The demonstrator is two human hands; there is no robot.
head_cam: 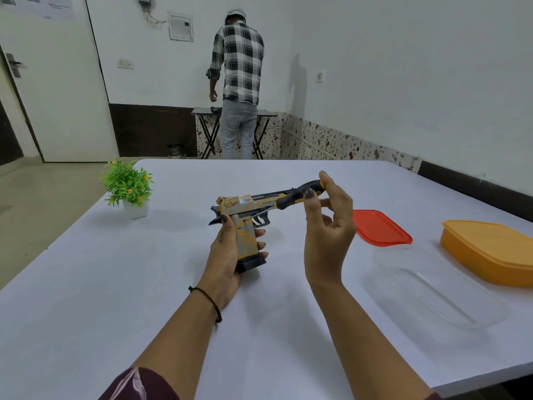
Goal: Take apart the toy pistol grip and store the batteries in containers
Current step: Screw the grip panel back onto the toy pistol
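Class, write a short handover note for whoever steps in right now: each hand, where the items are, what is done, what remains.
Left hand grips the toy pistol by its grip.
Right hand pinches the screwdriver, tip at the grip's top, near the trigger.
Clear container sits open on the table, red lid behind it, orange container to its right.
Done: nothing apart yet, no batteries visible.
Left: unscrew, open grip, store batteries.
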